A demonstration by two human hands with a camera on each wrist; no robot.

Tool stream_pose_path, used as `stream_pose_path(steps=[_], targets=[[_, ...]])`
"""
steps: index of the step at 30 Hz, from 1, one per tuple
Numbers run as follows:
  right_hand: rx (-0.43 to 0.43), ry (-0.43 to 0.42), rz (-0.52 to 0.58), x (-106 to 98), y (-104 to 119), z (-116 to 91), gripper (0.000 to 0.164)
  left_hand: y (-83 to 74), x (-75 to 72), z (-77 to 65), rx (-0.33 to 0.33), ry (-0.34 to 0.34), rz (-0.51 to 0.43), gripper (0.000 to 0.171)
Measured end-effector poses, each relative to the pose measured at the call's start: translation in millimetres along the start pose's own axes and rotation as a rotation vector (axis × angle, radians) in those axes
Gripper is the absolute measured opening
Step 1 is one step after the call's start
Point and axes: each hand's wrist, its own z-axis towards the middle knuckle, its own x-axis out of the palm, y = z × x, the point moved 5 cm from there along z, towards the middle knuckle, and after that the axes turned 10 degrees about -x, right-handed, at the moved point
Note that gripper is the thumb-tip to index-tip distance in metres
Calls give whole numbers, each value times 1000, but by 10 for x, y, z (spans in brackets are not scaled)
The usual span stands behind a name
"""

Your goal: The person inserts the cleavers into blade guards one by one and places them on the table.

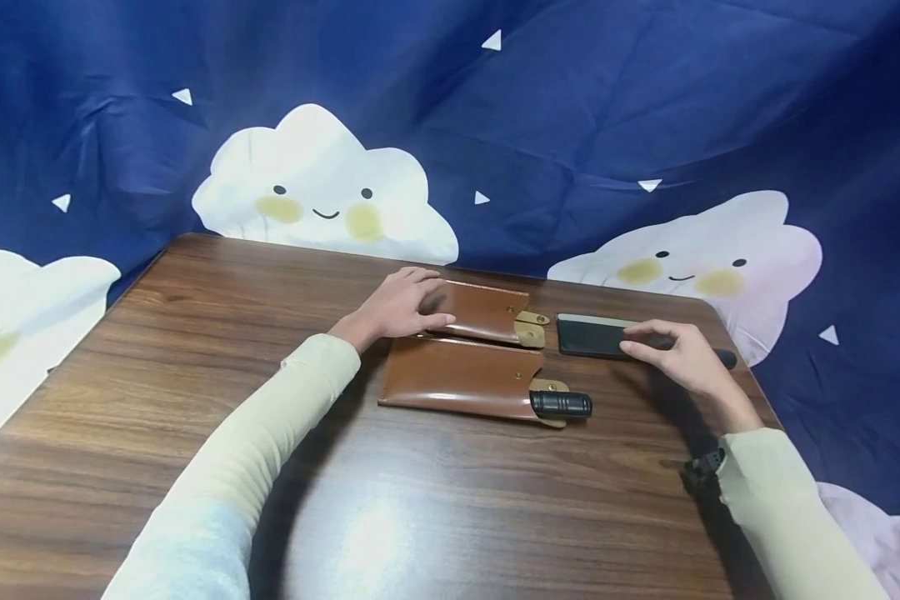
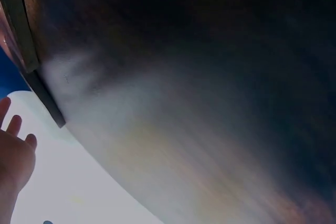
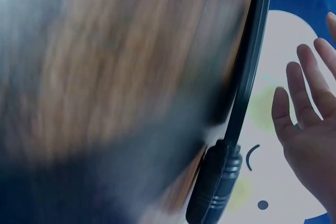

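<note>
Brown leather far sheath (image 1: 487, 308): left hand (image 1: 405, 302) loosely spread at its closed end, no grip, probably for steadying; right hand (image 1: 678, 357) relaxed, empty, over knife (image 1: 588, 337) beyond its mouth.

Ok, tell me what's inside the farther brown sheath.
Only tan tabs show at the right end of the farther brown sheath; no handle sticks out. The interior is covered, so unseen; the left hand hides part of its left end.

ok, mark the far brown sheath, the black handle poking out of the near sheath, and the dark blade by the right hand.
Far brown sheath (image 1: 486, 313), head view: upward-facing brown side.
Black handle (image 1: 562, 405), head view: middle of its exposed grip.
Dark blade (image 1: 591, 337), head view: uncovered part of its flat side.
</note>
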Motion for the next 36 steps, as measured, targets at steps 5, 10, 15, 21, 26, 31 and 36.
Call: stream_pose_path(steps=[5, 10, 15, 21, 26, 31, 36], targets=[[44, -14, 10, -74, -93, 16, 40, 39, 53, 62, -28, 18, 10, 81], [111, -32, 59, -150, -230, 23, 45, 53, 96, 151, -40, 24, 17, 89], [199, -27, 119, -194, -389, -20, 56, 6, 104, 228, -21, 53, 21, 97], [264, -17, 110, -236, -561, -111, 62, -24, 199, 302, -13, 109, 29, 105], [254, 11, 93, -236, -636, -114, 62, -16, 268, 323, -31, 142, 22, 111], [285, 32, 86, -254, -712, -109, 67, -16, 283, 337, -34, 156, 35, 113], [322, 95, 68, -276, -801, -128, 71, -20, 277, 364, -36, 177, 65, 116]])
